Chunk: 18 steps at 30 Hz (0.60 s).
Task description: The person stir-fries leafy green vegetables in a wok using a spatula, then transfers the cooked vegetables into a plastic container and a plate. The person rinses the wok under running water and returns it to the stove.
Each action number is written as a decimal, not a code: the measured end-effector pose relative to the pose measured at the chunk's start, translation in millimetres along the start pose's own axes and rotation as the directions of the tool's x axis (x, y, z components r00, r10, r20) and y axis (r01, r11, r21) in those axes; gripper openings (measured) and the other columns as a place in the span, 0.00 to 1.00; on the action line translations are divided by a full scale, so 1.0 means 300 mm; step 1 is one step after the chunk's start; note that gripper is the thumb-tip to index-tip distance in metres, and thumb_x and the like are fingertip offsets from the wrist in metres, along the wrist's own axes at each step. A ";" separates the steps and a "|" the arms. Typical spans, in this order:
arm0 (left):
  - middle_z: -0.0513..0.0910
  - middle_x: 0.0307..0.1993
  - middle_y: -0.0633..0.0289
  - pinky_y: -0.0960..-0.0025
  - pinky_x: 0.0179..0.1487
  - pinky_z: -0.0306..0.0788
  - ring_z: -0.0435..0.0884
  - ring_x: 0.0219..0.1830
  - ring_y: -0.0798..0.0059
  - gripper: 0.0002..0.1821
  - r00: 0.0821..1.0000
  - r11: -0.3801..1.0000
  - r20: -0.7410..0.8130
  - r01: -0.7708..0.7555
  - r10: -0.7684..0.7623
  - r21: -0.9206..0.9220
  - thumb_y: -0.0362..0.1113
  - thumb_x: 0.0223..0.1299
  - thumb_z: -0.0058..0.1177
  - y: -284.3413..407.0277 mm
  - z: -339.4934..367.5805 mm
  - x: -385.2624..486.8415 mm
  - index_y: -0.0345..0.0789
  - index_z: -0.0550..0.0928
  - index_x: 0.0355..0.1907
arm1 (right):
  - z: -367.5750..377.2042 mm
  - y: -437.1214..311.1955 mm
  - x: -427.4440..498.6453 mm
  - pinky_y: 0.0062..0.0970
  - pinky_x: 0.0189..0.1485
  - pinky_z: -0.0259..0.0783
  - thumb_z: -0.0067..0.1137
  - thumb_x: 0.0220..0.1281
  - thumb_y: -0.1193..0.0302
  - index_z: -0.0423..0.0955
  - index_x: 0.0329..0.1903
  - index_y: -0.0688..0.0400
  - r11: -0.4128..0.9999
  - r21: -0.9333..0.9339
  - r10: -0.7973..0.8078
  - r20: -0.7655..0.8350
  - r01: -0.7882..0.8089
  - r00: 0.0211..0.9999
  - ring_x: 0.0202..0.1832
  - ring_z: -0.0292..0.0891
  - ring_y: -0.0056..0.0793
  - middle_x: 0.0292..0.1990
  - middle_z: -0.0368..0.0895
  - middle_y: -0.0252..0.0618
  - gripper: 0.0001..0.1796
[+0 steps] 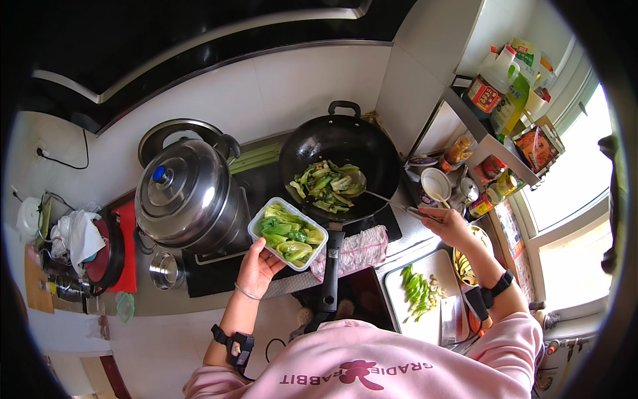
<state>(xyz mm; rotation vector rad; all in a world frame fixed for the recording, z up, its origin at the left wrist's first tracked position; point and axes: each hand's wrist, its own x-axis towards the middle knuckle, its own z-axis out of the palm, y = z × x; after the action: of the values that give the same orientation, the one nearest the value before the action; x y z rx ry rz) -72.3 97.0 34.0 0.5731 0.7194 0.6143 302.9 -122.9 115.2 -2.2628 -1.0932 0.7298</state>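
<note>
A clear plastic container (253, 230) of cooked leafy greens (289, 234) rests in my left hand (259, 269), which grips its near left corner. The container is held in front of a black wok (344, 134), over the cooktop's near side. My right hand (446, 227) is closed round the handle of a metal spatula (386, 199). The spatula's head lies among more greens (324, 184) in the bottom of the wok, partly hidden by leaves. The wok's long black handle (331, 269) points towards me, to the right of the container.
A large lidded steel pot (182, 199) stands left of the wok. A folded cloth (364, 249) lies at the cooktop's front edge. Right of it are a cutting board (398, 294) with sliced green peppers (418, 292) and a cleaver (451, 319). Seasoning jars (486, 202) stand under a shelf (498, 134).
</note>
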 end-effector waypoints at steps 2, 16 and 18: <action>0.78 0.46 0.57 0.63 0.51 0.78 0.80 0.47 0.69 0.27 1.000 1.000 0.021 -0.004 0.004 -0.002 0.50 0.61 0.54 0.000 0.003 -0.001 0.33 0.72 0.54 | 0.030 -0.003 0.012 0.26 0.43 0.73 0.60 0.60 0.63 0.77 0.54 0.54 0.995 -0.042 -0.097 -0.031 0.096 0.995 0.36 0.80 0.28 0.35 0.84 0.44 0.19; 0.78 0.48 0.57 0.61 0.53 0.76 0.79 0.49 0.68 0.27 1.000 0.999 -0.001 -0.021 0.021 0.051 0.53 0.60 0.53 0.022 -0.013 -0.051 0.34 0.72 0.53 | 0.123 -0.018 0.096 0.27 0.32 0.70 0.60 0.60 0.64 0.77 0.54 0.54 0.990 -0.028 -0.140 0.052 0.141 0.989 0.25 0.73 0.23 0.24 0.79 0.42 0.20; 0.78 0.47 0.57 0.61 0.53 0.76 0.79 0.49 0.68 0.27 1.000 0.998 -0.005 -0.024 0.024 0.053 0.53 0.60 0.53 0.023 -0.016 -0.060 0.34 0.72 0.53 | 0.146 -0.006 0.100 0.24 0.30 0.67 0.60 0.61 0.64 0.77 0.55 0.55 0.982 0.183 -0.060 0.073 0.046 0.996 0.24 0.69 0.18 0.22 0.76 0.35 0.19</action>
<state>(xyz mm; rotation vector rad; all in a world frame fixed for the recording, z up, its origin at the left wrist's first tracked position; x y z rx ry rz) -88.7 90.8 43.2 0.6300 0.7372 0.6205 289.1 -88.2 77.6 -2.0604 -1.0726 0.8660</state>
